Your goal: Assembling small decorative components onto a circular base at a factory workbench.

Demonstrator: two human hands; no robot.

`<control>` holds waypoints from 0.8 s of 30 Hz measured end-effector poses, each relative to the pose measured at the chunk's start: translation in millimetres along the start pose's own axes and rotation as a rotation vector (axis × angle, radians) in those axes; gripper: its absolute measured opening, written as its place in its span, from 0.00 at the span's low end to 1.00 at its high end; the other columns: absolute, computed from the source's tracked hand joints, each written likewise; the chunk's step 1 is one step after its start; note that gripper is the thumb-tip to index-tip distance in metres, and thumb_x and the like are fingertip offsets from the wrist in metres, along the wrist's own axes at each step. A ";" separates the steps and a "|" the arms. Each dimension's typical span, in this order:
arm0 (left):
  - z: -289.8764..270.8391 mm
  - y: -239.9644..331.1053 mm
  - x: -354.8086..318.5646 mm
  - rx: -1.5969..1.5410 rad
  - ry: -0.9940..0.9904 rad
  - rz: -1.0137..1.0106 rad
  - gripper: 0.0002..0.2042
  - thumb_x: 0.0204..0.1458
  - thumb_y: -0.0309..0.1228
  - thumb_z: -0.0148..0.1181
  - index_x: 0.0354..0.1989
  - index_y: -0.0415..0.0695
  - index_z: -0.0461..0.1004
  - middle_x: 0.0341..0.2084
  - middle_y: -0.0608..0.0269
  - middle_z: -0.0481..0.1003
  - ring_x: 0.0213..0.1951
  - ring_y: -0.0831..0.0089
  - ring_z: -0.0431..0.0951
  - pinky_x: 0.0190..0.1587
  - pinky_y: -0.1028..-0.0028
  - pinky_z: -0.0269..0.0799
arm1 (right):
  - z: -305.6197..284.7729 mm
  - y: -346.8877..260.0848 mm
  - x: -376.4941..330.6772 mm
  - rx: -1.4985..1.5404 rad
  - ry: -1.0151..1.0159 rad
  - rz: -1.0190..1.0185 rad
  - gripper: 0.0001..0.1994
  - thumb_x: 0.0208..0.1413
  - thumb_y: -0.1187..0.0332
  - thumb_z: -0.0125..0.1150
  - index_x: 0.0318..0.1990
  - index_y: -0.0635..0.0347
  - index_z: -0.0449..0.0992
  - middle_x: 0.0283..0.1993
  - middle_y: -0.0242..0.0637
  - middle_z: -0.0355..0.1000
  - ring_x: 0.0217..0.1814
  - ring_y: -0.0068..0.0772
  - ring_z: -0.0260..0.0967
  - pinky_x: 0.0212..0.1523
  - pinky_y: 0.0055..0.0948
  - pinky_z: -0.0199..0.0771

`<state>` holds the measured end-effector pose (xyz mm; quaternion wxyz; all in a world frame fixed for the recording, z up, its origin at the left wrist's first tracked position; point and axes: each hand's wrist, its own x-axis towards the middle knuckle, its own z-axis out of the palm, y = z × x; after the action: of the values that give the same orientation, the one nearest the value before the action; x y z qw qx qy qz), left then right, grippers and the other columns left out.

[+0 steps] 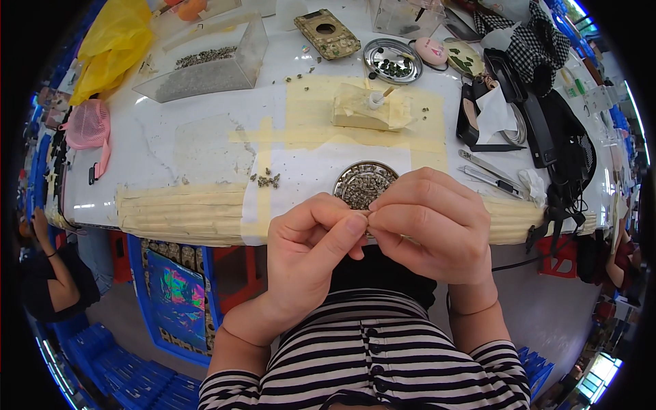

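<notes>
Over the near edge of the worktop (205,143), just in front of a round dish (362,183) of small grey-green bits, both hands meet fingertip to fingertip. The left hand (311,239) and the right hand (427,222) each pinch the same tiny piece (370,214), which is almost wholly hidden between thumbs and forefingers. It sits past the worktop's edge, above the striped shirt (369,362), so I judge a slack pinch would drop it into the lap or onto the floor rather than back in the dish. Its long axis and heading are too small and covered to tell.
</notes>
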<state>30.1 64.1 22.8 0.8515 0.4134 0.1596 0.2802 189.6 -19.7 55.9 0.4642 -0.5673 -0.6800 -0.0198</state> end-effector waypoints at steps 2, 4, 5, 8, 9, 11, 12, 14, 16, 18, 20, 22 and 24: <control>-2.1 -1.5 0.5 -0.013 -0.008 0.001 0.03 0.60 0.23 0.59 0.37 0.36 0.76 0.32 0.61 0.76 0.31 0.79 0.76 0.35 0.79 0.75 | 0.7 -1.0 -0.5 -0.023 0.008 0.019 0.12 0.34 0.81 0.71 0.28 0.59 0.77 0.29 0.34 0.75 0.29 0.33 0.74 0.29 0.26 0.73; -3.5 -1.9 1.4 -0.018 -0.010 -0.019 0.03 0.60 0.22 0.59 0.39 0.35 0.77 0.33 0.60 0.77 0.32 0.79 0.77 0.36 0.80 0.76 | -1.7 -0.1 -0.1 0.007 -0.023 0.058 0.11 0.34 0.81 0.71 0.28 0.59 0.77 0.30 0.34 0.75 0.30 0.33 0.74 0.29 0.25 0.73; -4.2 -2.0 1.4 -0.021 -0.010 -0.029 0.04 0.60 0.22 0.59 0.40 0.35 0.77 0.34 0.60 0.77 0.33 0.79 0.77 0.37 0.80 0.77 | -2.6 0.7 0.0 0.023 -0.039 0.078 0.11 0.35 0.81 0.71 0.28 0.59 0.77 0.30 0.34 0.75 0.30 0.32 0.74 0.29 0.25 0.73; -1.9 -2.8 2.7 0.075 -0.015 0.051 0.07 0.59 0.20 0.59 0.44 0.34 0.77 0.36 0.59 0.78 0.34 0.79 0.78 0.39 0.80 0.78 | -1.8 4.7 -2.2 0.077 -0.011 0.098 0.11 0.39 0.80 0.70 0.31 0.61 0.76 0.31 0.36 0.73 0.31 0.35 0.73 0.29 0.28 0.74; -3.3 -3.7 2.9 0.090 -0.029 0.078 0.08 0.58 0.19 0.59 0.45 0.34 0.77 0.36 0.59 0.78 0.35 0.79 0.78 0.39 0.80 0.77 | -0.7 4.8 -3.5 0.117 -0.005 0.128 0.10 0.40 0.81 0.70 0.32 0.61 0.77 0.31 0.36 0.74 0.32 0.35 0.74 0.30 0.28 0.74; -8.2 -6.2 3.3 0.119 -0.057 0.133 0.09 0.57 0.16 0.60 0.46 0.33 0.77 0.37 0.58 0.78 0.35 0.78 0.78 0.39 0.80 0.77 | 1.8 3.7 -6.5 0.196 0.007 0.187 0.10 0.41 0.81 0.70 0.32 0.62 0.77 0.31 0.36 0.75 0.32 0.34 0.74 0.31 0.28 0.75; -10.3 -6.4 3.9 0.175 -0.067 0.181 0.09 0.56 0.16 0.60 0.45 0.33 0.77 0.37 0.58 0.78 0.35 0.78 0.78 0.39 0.80 0.77 | 3.7 3.9 -8.0 0.216 0.014 0.198 0.10 0.42 0.82 0.70 0.32 0.62 0.77 0.32 0.36 0.75 0.32 0.34 0.74 0.32 0.28 0.75; -13.3 -6.1 6.0 0.288 -0.088 0.276 0.10 0.54 0.15 0.61 0.44 0.33 0.78 0.38 0.57 0.78 0.36 0.78 0.78 0.38 0.80 0.76 | 7.3 4.7 -10.7 0.256 0.027 0.220 0.09 0.43 0.82 0.69 0.33 0.63 0.77 0.32 0.37 0.75 0.33 0.34 0.74 0.33 0.28 0.75; -14.0 -5.9 6.4 0.337 -0.062 0.296 0.09 0.52 0.14 0.63 0.42 0.34 0.79 0.36 0.56 0.79 0.35 0.77 0.78 0.37 0.80 0.76 | 9.9 6.8 -13.0 0.271 0.029 0.214 0.09 0.44 0.82 0.69 0.33 0.63 0.77 0.32 0.38 0.75 0.33 0.35 0.74 0.34 0.28 0.75; -14.8 -6.0 6.2 0.442 -0.033 0.343 0.09 0.50 0.15 0.65 0.40 0.35 0.80 0.35 0.56 0.79 0.34 0.75 0.79 0.36 0.79 0.75 | 11.4 8.0 -14.4 0.276 0.031 0.213 0.09 0.44 0.82 0.69 0.33 0.64 0.77 0.32 0.38 0.76 0.33 0.35 0.74 0.34 0.28 0.75; -16.1 -6.4 5.6 0.604 0.002 0.417 0.09 0.48 0.16 0.67 0.39 0.36 0.81 0.32 0.56 0.80 0.33 0.73 0.79 0.36 0.78 0.75 | 12.2 8.4 -15.3 0.272 0.033 0.215 0.09 0.44 0.82 0.69 0.33 0.64 0.77 0.32 0.38 0.76 0.33 0.36 0.74 0.35 0.28 0.75; -13.7 -4.9 5.9 0.659 0.014 0.458 0.09 0.47 0.16 0.68 0.38 0.37 0.81 0.31 0.56 0.80 0.32 0.72 0.80 0.35 0.77 0.75 | 13.1 8.8 -16.1 0.261 0.038 0.214 0.09 0.44 0.82 0.69 0.34 0.64 0.77 0.32 0.38 0.76 0.33 0.36 0.75 0.34 0.28 0.75; -12.7 -4.6 5.7 0.699 0.022 0.483 0.09 0.47 0.17 0.69 0.38 0.37 0.81 0.31 0.55 0.80 0.31 0.71 0.80 0.34 0.77 0.75 | 13.8 8.9 -16.6 0.251 0.043 0.212 0.09 0.44 0.82 0.69 0.34 0.64 0.77 0.32 0.38 0.76 0.33 0.36 0.75 0.34 0.29 0.75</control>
<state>29.8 73.1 11.2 0.5683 0.6997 0.1524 0.4052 187.0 -21.4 32.8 0.5452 -0.5729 -0.6035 0.1022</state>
